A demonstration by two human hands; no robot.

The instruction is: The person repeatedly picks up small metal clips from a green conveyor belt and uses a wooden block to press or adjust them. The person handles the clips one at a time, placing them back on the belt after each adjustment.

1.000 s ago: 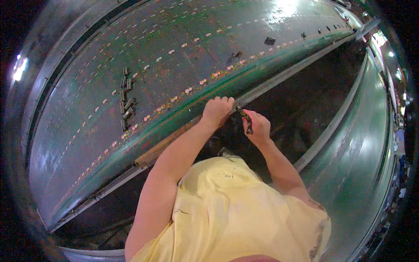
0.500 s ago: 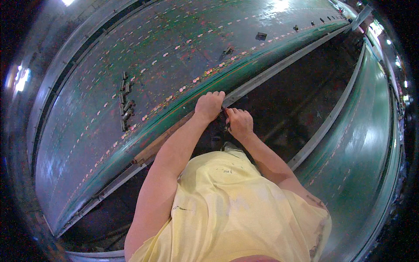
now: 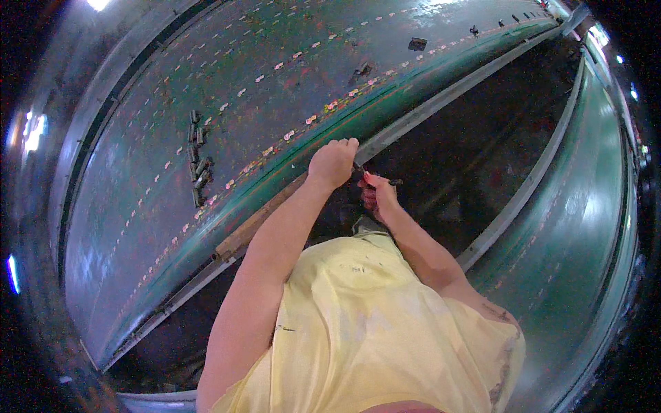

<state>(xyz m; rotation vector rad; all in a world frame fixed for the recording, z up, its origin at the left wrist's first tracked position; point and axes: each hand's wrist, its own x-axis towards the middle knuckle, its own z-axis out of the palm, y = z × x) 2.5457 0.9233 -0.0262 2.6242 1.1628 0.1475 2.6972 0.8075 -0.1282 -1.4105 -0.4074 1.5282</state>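
Note:
My left hand (image 3: 332, 164) is closed in a fist against the near edge of a long green table (image 3: 151, 199), at its metal rail. What its fingers hold is hidden. Just right of it and slightly lower, my right hand (image 3: 378, 195) has its fingers curled round a slim dark tool (image 3: 395, 182), whose end sticks out past the thumb side. Between the two hands a small dark part (image 3: 358, 167) shows; I cannot tell whether it belongs to the tool or to the rail.
Pale marks run in rows over the tabletop. Dark metal pieces (image 3: 197, 162) stand in a line on it, with dark blocks (image 3: 417, 44) farther off. A wooden strip (image 3: 256, 224) lies along the rail (image 3: 427, 118). A second green table (image 3: 551, 255) curves along the right, across a dark aisle.
My right hand has turned and shifted slightly right, and the dark tool's end now shows beyond it. The left hand has stayed nearly in place.

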